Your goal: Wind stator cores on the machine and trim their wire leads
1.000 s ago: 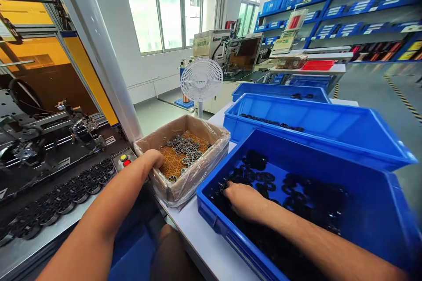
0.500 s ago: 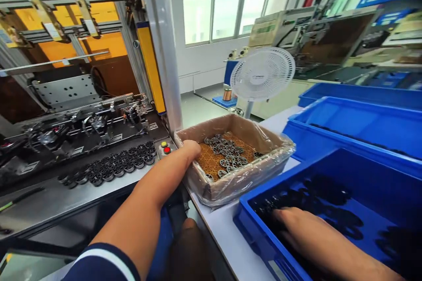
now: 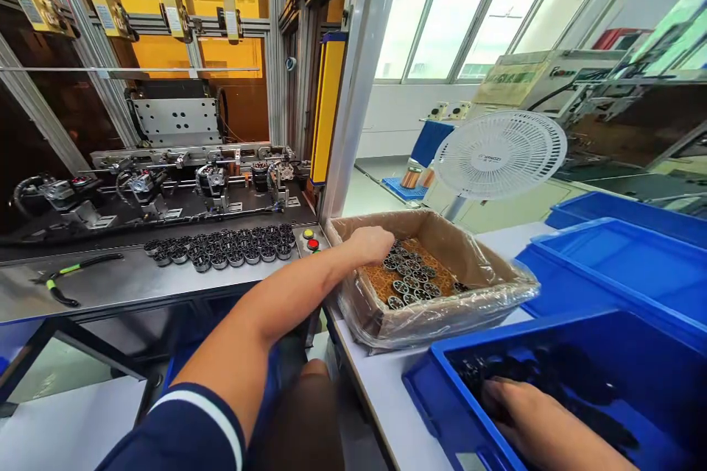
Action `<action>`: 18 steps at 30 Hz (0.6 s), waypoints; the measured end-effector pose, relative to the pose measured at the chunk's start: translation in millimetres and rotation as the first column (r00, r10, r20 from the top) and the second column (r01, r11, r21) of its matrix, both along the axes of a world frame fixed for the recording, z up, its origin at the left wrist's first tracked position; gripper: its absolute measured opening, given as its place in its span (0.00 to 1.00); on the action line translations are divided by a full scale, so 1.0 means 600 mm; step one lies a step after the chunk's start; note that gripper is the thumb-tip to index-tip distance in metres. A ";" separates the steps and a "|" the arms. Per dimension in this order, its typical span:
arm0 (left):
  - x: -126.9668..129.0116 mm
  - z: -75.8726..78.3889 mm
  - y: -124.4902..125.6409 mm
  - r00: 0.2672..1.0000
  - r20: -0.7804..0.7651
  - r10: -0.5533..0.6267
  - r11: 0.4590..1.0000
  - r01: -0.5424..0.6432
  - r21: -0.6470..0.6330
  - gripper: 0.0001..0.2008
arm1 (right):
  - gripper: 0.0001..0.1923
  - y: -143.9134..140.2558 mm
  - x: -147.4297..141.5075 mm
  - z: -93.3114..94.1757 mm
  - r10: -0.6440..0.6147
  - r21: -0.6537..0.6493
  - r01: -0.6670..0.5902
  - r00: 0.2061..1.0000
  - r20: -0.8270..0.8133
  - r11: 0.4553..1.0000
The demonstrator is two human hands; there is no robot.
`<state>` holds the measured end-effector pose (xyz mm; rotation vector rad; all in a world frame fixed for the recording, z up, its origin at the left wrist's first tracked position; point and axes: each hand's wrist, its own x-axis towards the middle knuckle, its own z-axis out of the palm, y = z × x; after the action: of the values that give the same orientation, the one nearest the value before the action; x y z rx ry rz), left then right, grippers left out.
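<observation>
At frame centre, the left hand (image 3: 375,243) curls over round metal cores (image 3: 406,276) on orange trays in the box (image 3: 436,316); the right hand (image 3: 519,412) rests among black parts (image 3: 574,383), grip unclear.

Cardboard box (image 3: 486,287) between machine bench (image 3: 127,280) leftward and crate (image 3: 436,375) rightward.
</observation>
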<state>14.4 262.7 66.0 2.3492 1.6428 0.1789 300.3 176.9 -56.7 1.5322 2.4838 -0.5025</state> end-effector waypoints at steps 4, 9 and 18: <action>-0.039 0.000 -0.118 0.963 0.260 -0.070 0.991 0.038 0.127 0.26 | 0.09 0.001 -0.001 0.001 -0.004 0.029 0.004 1.000 0.011 1.000; -0.106 -0.086 -0.306 0.641 0.768 -0.005 1.000 -0.007 0.012 0.18 | 0.04 0.005 -0.004 0.049 -0.040 0.130 0.034 0.998 0.041 0.991; -0.106 -0.117 -0.414 -0.082 0.958 0.276 0.958 0.104 -0.268 0.18 | 0.17 -0.132 -0.168 0.159 0.519 0.630 -0.078 0.648 -0.557 0.773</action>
<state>-49.2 14.1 -4.2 1.0168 0.7848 1.3183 199.3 98.0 38.4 1.0827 3.7094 -0.3553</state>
